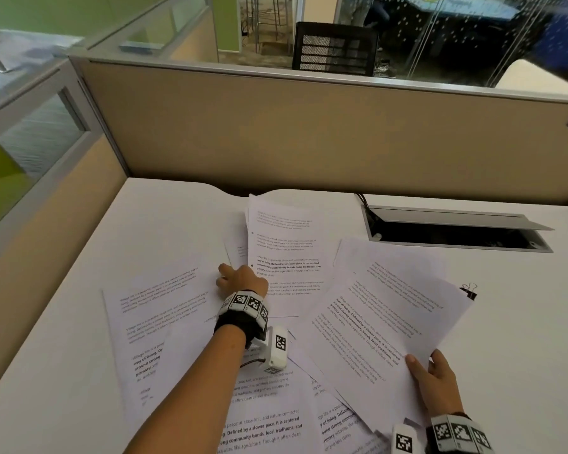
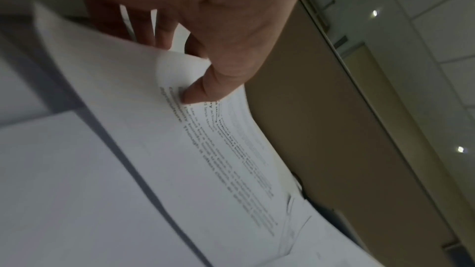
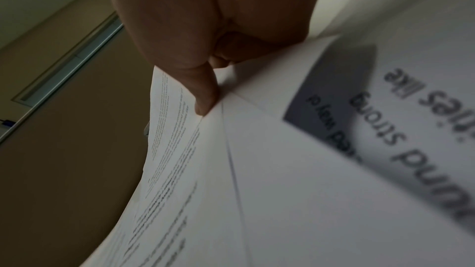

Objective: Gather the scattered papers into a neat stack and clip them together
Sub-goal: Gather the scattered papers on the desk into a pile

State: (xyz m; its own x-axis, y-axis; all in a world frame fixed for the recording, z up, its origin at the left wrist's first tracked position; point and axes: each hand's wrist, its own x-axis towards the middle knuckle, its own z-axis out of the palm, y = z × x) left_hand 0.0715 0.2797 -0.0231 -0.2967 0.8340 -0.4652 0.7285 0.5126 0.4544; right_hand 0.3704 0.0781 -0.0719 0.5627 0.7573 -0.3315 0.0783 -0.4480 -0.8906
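Several printed white sheets lie scattered across the white desk (image 1: pixel 79 322). My left hand (image 1: pixel 240 278) reaches to the middle of the desk and pinches the lifted corner of one sheet (image 2: pixel 180 72) between thumb and fingers; in the head view that sheet (image 1: pixel 286 257) lies flat beyond the hand. My right hand (image 1: pixel 433 376) grips the near edge of a raised bundle of sheets (image 1: pixel 387 326), thumb on top; the right wrist view shows the thumb pressed on that bundle (image 3: pixel 180 149). A black binder clip (image 1: pixel 468 290) lies on the desk just past the bundle's far right corner.
A beige cubicle partition (image 1: pixel 309 132) closes off the back and left of the desk. An open cable hatch (image 1: pixel 453 229) with a raised lid is sunk in the desk at the back right. Bare desk surface lies to the right of the clip.
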